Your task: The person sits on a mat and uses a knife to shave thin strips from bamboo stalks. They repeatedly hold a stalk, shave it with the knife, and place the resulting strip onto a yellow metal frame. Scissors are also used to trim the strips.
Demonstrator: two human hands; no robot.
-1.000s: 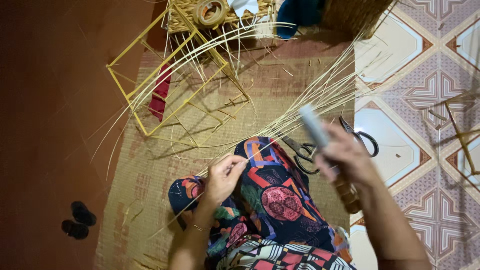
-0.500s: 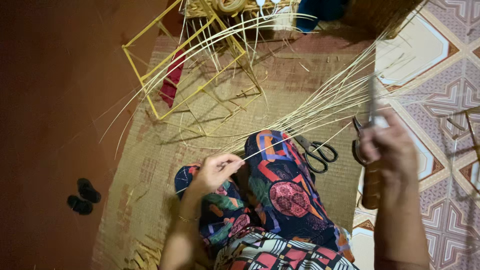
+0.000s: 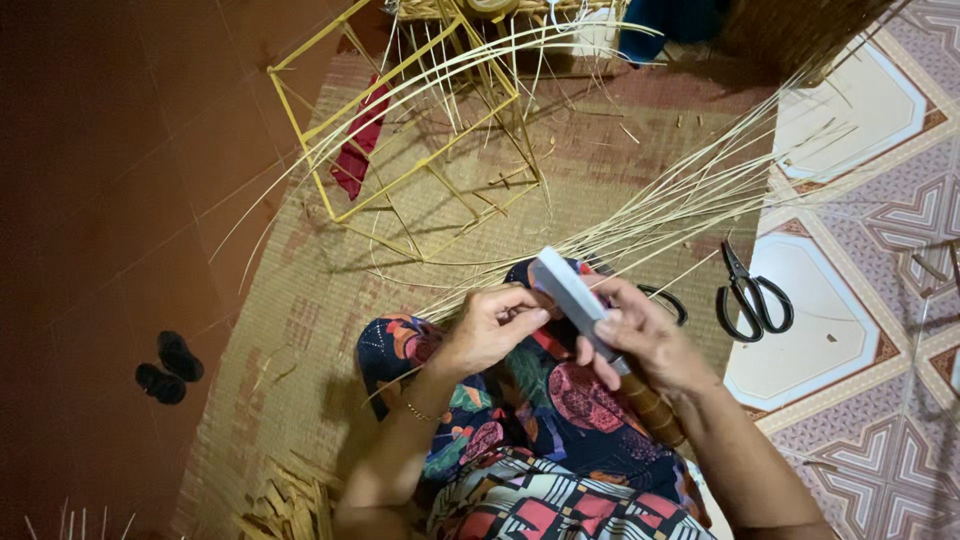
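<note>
Strip-trimming on the woven mat, frame unwoven
Right hand grips knife over lap; left hand fingers pinch a bamboo strip; yellow frame far left bare, loose strips remain

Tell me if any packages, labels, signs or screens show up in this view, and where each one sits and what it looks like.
None in view: no package, label, sign or screen shows.
The nearest to one is a roll of tan tape at the top edge, cut off by the frame.
The right hand holds a broad grey-bladed knife with a brown wooden handle; its blade looks plain.
</note>
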